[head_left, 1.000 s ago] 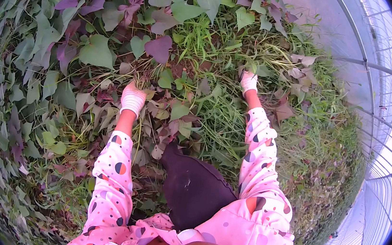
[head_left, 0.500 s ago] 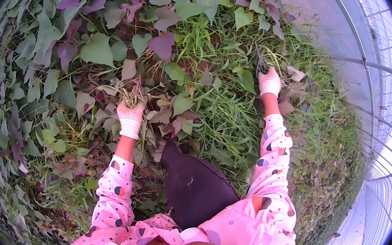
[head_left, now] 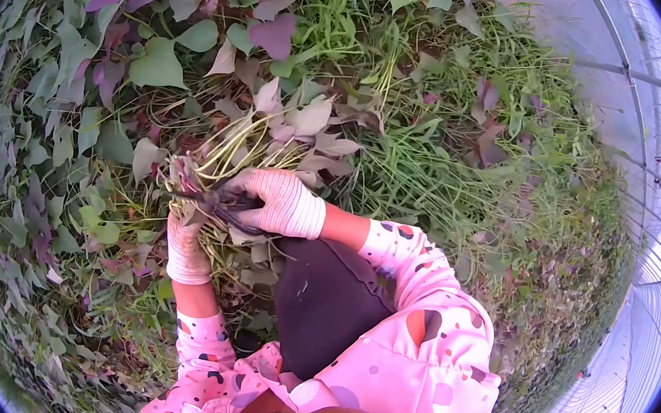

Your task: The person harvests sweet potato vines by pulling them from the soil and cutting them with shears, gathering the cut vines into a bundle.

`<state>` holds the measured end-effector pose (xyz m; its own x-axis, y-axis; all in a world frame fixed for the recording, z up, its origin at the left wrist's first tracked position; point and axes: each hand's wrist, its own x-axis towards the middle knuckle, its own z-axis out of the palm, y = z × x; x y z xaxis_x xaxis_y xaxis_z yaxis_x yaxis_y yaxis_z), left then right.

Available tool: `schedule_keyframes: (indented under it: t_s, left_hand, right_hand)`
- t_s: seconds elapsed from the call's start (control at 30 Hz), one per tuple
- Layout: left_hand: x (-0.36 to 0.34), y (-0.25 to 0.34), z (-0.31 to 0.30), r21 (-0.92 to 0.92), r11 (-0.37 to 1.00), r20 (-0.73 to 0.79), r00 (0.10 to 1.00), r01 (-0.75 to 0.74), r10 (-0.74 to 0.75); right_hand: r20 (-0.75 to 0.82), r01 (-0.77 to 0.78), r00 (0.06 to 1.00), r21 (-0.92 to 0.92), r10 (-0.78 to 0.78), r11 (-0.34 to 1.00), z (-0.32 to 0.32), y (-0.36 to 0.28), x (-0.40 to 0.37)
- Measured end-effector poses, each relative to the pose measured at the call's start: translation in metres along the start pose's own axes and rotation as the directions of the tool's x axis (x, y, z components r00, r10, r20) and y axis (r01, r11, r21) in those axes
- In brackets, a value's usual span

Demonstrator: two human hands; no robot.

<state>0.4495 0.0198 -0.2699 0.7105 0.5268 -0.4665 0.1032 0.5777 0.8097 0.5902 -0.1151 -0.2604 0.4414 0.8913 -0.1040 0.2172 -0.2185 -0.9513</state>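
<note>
Both gloved hands meet low over the leafy bed. My left hand (head_left: 188,254) is closed around the cut ends of a bunch of sweet potato vines (head_left: 233,149), whose pale stems and dull leaves fan out up and to the right. My right hand (head_left: 288,204) is closed on dark-handled scissors (head_left: 220,205), their blades pointing left across the stems just above my left fingers. Part of the bunch passes behind my right hand. The left fingertips are mostly hidden by stems and scissors.
Broad green and purple sweet potato leaves (head_left: 159,63) spread across the left and back. Grass (head_left: 420,168) grows thick at the centre right. My dark-clothed knee (head_left: 323,304) is just below the right hand. A greenhouse wall with curved metal ribs (head_left: 635,94) runs along the right.
My right hand has swung from the far right to my left hand, bringing scissors and leafy vines with it. The vines now lie together in one bunch. My left hand has moved slightly nearer me.
</note>
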Motion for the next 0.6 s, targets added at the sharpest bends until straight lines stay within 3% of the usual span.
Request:
schedule_keyframes:
  t_s: [0.03,0.1,0.17,0.23,0.27,0.37,0.43,0.47,0.5,0.53,0.57,0.6]
  left_hand:
    - [-0.009,0.007,-0.014,0.054,0.998,0.080,0.996,-0.041,0.037]
    - [-0.017,0.009,-0.034,0.191,0.981,-0.022,1.000,-0.013,0.018]
    - [-0.028,0.013,-0.034,0.115,0.993,-0.058,0.998,0.034,-0.028]
    - [-0.037,0.017,-0.024,0.062,0.997,-0.079,0.995,-0.051,0.056]
    - [-0.041,0.015,-0.018,0.122,0.985,-0.181,0.973,-0.122,0.143]
    - [-0.050,0.019,-0.011,0.094,0.986,-0.271,0.949,-0.137,0.158]
    - [-0.050,0.012,-0.025,0.139,0.978,-0.290,0.939,-0.153,0.188]
    - [-0.049,0.011,-0.030,0.139,0.975,-0.276,0.939,-0.174,0.207]
    - [-0.047,0.010,-0.037,0.139,0.970,-0.261,0.938,-0.197,0.228]
    - [-0.045,0.005,-0.050,0.153,0.960,-0.227,0.937,-0.235,0.266]
    - [-0.043,0.013,-0.029,0.179,0.935,-0.347,0.869,-0.307,0.352]
    - [-0.039,0.012,-0.041,0.176,0.935,-0.327,0.877,-0.308,0.351]
  right_hand:
    - [0.104,0.137,0.986,-0.065,-0.130,0.988,0.001,-0.001,0.004]
    - [0.149,0.147,0.979,-0.062,-0.137,0.987,0.007,-0.003,0.007]
    - [0.191,0.159,0.968,0.026,-0.161,0.987,0.019,0.000,0.011]
    - [0.202,0.185,0.961,0.040,-0.190,0.982,0.025,0.002,0.012]
    - [0.231,0.140,0.960,0.083,-0.156,0.987,0.028,0.003,0.012]
    - [0.249,0.081,0.961,0.172,-0.122,0.982,0.031,0.012,0.011]
    - [0.149,0.012,0.987,0.271,-0.054,0.963,0.024,0.016,0.009]
    - [0.085,0.017,0.996,0.163,-0.031,0.986,0.007,0.010,0.010]
    - [0.037,-0.019,0.999,0.172,0.012,0.985,-0.012,0.003,0.010]
    - [-0.132,-0.042,0.988,0.234,0.075,0.971,-0.028,-0.002,0.008]
    - [-0.255,-0.068,0.956,0.276,0.141,0.959,-0.047,0.013,0.008]
    - [-0.397,-0.057,0.896,0.340,0.198,0.939,-0.073,0.028,0.011]
